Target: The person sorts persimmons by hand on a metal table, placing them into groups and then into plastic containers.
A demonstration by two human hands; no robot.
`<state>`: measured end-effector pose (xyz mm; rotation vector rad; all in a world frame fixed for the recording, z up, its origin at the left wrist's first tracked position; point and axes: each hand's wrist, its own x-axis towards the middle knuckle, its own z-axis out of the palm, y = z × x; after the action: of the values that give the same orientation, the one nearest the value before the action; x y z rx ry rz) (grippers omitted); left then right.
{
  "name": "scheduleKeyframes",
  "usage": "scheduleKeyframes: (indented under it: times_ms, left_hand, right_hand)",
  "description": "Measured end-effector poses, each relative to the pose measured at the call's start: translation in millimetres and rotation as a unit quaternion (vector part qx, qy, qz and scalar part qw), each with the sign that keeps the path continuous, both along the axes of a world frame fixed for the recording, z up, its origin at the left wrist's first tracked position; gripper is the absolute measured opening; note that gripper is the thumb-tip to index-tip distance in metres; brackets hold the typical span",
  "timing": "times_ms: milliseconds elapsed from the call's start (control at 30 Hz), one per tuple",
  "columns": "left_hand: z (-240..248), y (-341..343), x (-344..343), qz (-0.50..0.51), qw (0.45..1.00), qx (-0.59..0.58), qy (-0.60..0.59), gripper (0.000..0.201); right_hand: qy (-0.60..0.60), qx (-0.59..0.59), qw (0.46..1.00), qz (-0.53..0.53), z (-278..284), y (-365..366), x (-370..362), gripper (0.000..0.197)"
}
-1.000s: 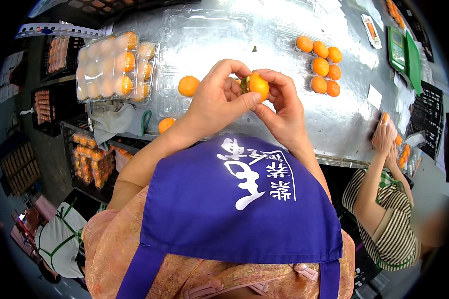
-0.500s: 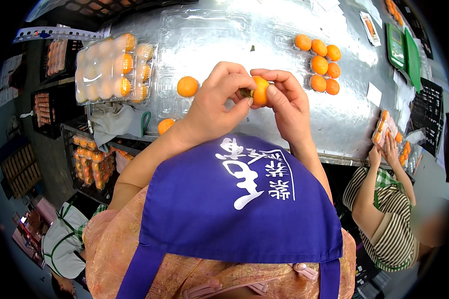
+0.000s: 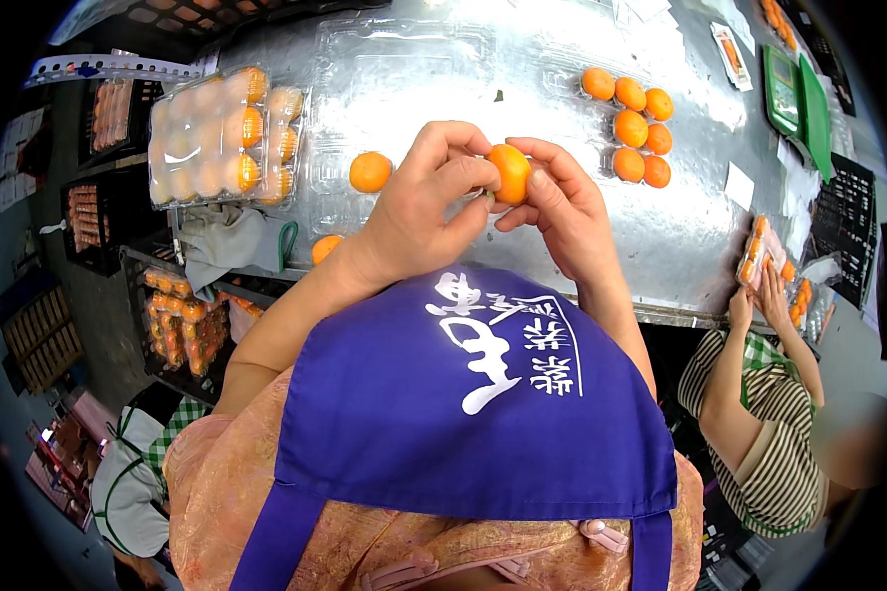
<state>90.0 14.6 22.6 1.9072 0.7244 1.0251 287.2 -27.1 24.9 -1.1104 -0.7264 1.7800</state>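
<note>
Above the metal table, an orange mandarin (image 3: 510, 174) is held between my two hands. My right hand (image 3: 568, 209) grips its right side with thumb and fingers. The fingers of my left hand (image 3: 426, 202) are bent against its left side, and a small green bit shows by the left thumb tip. A second mandarin (image 3: 371, 171) lies just left of my left hand on a clear plastic tray (image 3: 327, 118). Another mandarin (image 3: 326, 248) sits by the near edge, partly behind my left forearm. To the right, several mandarins (image 3: 631, 129) stand in a clear tray.
Stacked clear boxes of mandarins (image 3: 207, 138) stand at the left, beside a grey cloth (image 3: 229, 241). A green scale (image 3: 796, 103) is at the far right. A co-worker in a striped top (image 3: 749, 424) handles a pack of mandarins (image 3: 757, 254) at the right.
The mandarin has turned in my fingers: its green stem end faced left before, and smooth peel now shows. My right fingers have shifted slightly. The co-worker at lower left has moved a little.
</note>
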Motion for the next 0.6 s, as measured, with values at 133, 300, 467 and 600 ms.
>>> scheduleKeyframes:
  times_ms: [133,300,467,600]
  left_hand:
    - [2,-2,-4,-0.016,0.998,-0.061,-0.019,0.027]
    - [-2,-3,0,-0.002,0.982,-0.18,-0.059,0.038]
    - [-5,-2,-1,-0.004,0.989,-0.142,-0.042,0.038]
    - [-2,0,-2,0.0,0.999,-0.054,0.007,0.034]
  right_hand:
    - [0.012,0.05,0.999,0.002,-5,-1,4,0.04]
    - [0.061,0.069,0.996,-0.011,-8,-2,3,0.048]
    - [0.092,0.087,0.992,-0.026,-8,-1,0,0.051]
    - [0.099,0.086,0.991,-0.017,-15,-2,4,0.055]
